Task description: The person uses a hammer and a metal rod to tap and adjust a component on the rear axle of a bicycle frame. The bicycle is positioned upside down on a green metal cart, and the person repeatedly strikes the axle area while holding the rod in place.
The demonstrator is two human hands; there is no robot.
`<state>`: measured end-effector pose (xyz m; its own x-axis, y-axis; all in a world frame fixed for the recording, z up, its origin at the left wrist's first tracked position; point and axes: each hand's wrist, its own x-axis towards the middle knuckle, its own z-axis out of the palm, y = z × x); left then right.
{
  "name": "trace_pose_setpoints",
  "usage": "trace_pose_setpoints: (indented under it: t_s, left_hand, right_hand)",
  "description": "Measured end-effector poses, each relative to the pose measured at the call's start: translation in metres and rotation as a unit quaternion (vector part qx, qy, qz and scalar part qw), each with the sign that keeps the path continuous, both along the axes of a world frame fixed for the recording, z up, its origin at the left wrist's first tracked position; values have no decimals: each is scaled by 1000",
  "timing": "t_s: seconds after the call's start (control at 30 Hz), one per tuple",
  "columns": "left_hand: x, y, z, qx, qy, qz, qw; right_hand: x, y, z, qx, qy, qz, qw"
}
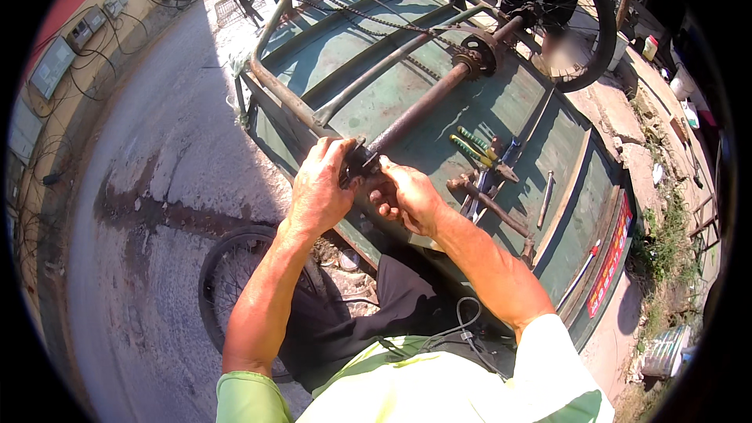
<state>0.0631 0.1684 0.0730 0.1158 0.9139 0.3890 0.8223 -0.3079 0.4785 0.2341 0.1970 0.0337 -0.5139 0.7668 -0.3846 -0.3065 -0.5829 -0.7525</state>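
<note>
Together, both half-curled hands (317,189) (415,200) grip a black fitting (361,161).

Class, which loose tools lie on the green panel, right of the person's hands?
Green-handled pliers, a rusty T-shaped tool and a slim metal rod. Other tools show partly beneath the pliers; their covered parts cannot be seen.

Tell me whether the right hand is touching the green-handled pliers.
Apart: the head view shows green panel surface between the right hand and the green-handled pliers.
</note>
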Motion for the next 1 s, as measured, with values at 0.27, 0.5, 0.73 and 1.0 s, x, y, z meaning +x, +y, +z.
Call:
trace_pose_setpoints:
  t_s: [0.27, 0.5, 0.73, 1.0]
  left_hand:
    - [7, 1, 3, 14, -13, -8, 1000]
    - [1, 2, -2, 18, 4, -16, 1000]
    - [2, 0, -1, 23, 2, -3, 1000]
    - [3, 3, -1, 24, -1, -8, 1000]
  right_hand:
    - [-4, -2, -12, 345, -175, -123, 914]
    - [10, 5, -12, 55, 41, 55, 996]
    - [54, -16, -4, 53, 193, 171, 965]
    - [66, -23, -1, 65, 277, 178, 942]
